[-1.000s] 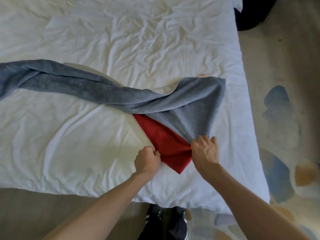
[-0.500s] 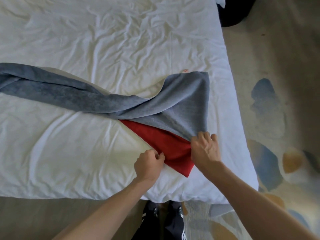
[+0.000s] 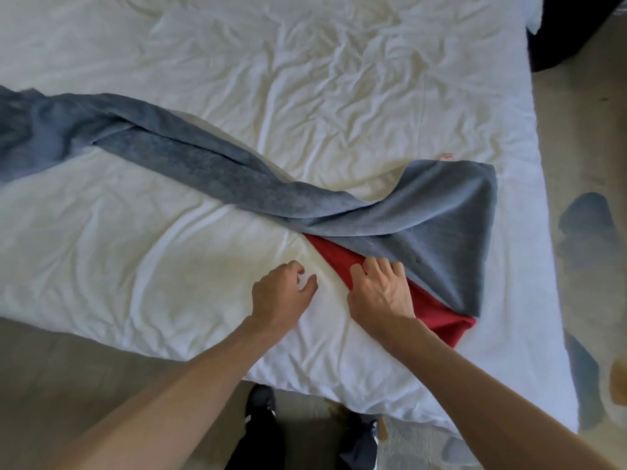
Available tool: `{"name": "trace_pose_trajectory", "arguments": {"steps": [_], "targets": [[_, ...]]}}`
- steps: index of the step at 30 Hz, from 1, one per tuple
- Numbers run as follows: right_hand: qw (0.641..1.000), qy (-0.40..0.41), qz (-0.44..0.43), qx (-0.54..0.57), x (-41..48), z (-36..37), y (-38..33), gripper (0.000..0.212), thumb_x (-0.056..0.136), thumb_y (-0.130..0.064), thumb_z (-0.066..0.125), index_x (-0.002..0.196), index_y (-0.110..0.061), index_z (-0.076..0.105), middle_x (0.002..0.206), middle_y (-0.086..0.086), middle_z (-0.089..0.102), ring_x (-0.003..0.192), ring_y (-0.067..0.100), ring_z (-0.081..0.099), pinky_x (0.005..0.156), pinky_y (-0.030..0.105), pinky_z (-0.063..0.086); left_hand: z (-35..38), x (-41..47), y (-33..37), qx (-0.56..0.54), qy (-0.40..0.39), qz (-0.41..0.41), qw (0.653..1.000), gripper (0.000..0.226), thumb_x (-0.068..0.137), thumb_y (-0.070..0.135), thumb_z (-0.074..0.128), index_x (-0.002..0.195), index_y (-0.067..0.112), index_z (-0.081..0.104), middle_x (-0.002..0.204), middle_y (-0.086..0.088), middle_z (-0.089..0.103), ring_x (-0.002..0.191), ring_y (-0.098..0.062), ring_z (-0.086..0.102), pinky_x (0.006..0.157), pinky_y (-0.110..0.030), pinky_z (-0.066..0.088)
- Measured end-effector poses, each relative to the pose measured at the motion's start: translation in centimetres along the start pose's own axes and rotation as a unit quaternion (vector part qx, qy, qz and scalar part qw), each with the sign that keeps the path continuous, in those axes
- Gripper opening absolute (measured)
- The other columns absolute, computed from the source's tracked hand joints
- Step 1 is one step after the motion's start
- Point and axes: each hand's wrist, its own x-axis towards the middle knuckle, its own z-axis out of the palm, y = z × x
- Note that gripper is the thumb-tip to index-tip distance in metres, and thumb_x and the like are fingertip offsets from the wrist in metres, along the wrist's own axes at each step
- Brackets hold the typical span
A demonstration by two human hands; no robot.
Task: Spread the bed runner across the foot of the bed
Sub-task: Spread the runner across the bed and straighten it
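L hand (image 3: 283, 293) had let go of the bed runner (image 3: 237, 184) w/in the last sec and hung just beside it over the sheet, fingers loosely curled, holding nothing. R hand (image 3: 380, 290) had shifted onto the red underside (image 3: 437, 313), fingers curled down on its edge. Runner lay twisted across the bed (image 3: 135, 266) nr the foot, right end flipped red-side-up, so prob. a regrip to untwist; spreading far from done.

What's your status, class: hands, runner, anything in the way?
Left hand open, holding nothing. Right hand grips bed runner, twisted, red underside showing. No obstruction seen on the sheet.
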Motion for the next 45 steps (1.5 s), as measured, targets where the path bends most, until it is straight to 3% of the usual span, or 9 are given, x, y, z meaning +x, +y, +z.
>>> {"name": "trace_pose_trajectory", "arguments": {"steps": [8,15,20,25,30,36,41,45], "targets": [[1.000,-0.006,-0.013,0.001,5.4,-0.9,-8.8,0.009,0.062,-0.003,0.062,0.071,-0.006,0.059,0.071,0.011,0.053,0.068,0.031,0.051,0.065,0.040,0.041,-5.2,4.3,-9.0,0.010,-0.012,0.034,0.999,0.034,0.089,0.043,0.055,0.112,0.018,0.059,0.100,0.004,0.066,0.088,-0.016,0.063,0.069,-0.027,0.044],[0.999,-0.014,0.007,-0.043,12.1,-1.4,-14.0,0.026,0.079,-0.009,0.058,0.105,-0.008,0.059,0.107,0.015,0.056,0.095,0.033,0.051,0.084,0.042,0.038,-10.4,9.4,-15.3,0.039,-0.029,0.101,0.994,0.038,0.096,0.032,0.046,0.133,0.022,0.047,0.116,0.001,0.059,0.106,-0.019,0.057,0.087,-0.034,0.046],[0.999,0.001,0.035,-0.039,16.5,-2.3,-14.4,0.023,0.087,-0.017,0.053,0.109,-0.011,0.055,0.108,0.010,0.057,0.100,0.030,0.051,0.086,0.040,0.037,-12.9,13.7,-17.1,0.072,-0.016,0.126,0.989,0.035,0.097,0.021,0.046,0.131,0.020,0.050,0.115,-0.002,0.060,0.101,-0.023,0.057,0.083,-0.035,0.046],[0.995,-0.039,0.093,0.005,20.5,-1.8,-12.4,0.025,0.093,-0.032,0.048,0.113,-0.020,0.053,0.113,-0.003,0.056,0.113,0.020,0.046,0.093,0.035,0.034,-13.7,18.7,-16.5,0.083,-0.009,0.179,0.980,0.034,0.093,0.029,0.055,0.125,0.018,0.057,0.113,-0.002,0.062,0.101,-0.022,0.057,0.084,-0.033,0.044],[0.980,-0.143,0.137,-0.007,22.6,-1.2,-10.7,0.037,0.094,-0.053,0.039,0.104,-0.020,0.053,0.102,0.002,0.062,0.101,0.024,0.053,0.090,0.037,0.034,-13.4,24.1,-14.8,0.116,-0.011,0.201,0.973,0.029,0.096,0.023,0.049,0.123,0.019,0.058,0.114,-0.001,0.060,0.103,-0.023,0.053,0.087,-0.037,0.040],[0.976,-0.208,0.062,-0.019,24.8,-1.8,-9.6,0.029,0.094,-0.050,0.043,0.090,-0.023,0.053,0.092,0.000,0.066,0.092,0.023,0.058,0.087,0.037,0.030,-12.7,29.4,-12.7,0.194,-0.068,0.246,0.947,0.035,0.094,0.031,0.050,0.129,0.025,0.051,0.128,0.005,0.052,0.118,-0.019,0.044,0.098,-0.035,0.032],[0.991,-0.121,0.056,0.019,26.8,-2.4,-8.9,0.020,0.098,-0.035,0.038,0.098,-0.019,0.052,0.096,0.001,0.058,0.091,0.022,0.053,0.086,0.034,0.034,-12.2,31.9,-11.9,0.218,-0.085,0.269,0.934,0.025,0.093,0.028,0.049,0.118,0.024,0.054,0.121,0.005,0.053,0.114,-0.020,0.043,0.097,-0.037,0.030],[0.995,-0.049,0.061,0.058,28.0,-3.2,-8.0,0.017,0.100,-0.029,0.031,0.094,-0.019,0.044,0.086,-0.002,0.056,0.078,0.019,0.053,0.083,0.032,0.038,-12.3,33.9,-12.0,0.249,-0.098,0.241,0.933,0.021,0.097,0.029,0.040,0.107,0.026,0.058,0.108,0.006,0.058,0.107,-0.019,0.045,0.094,-0.037,0.029]]}}
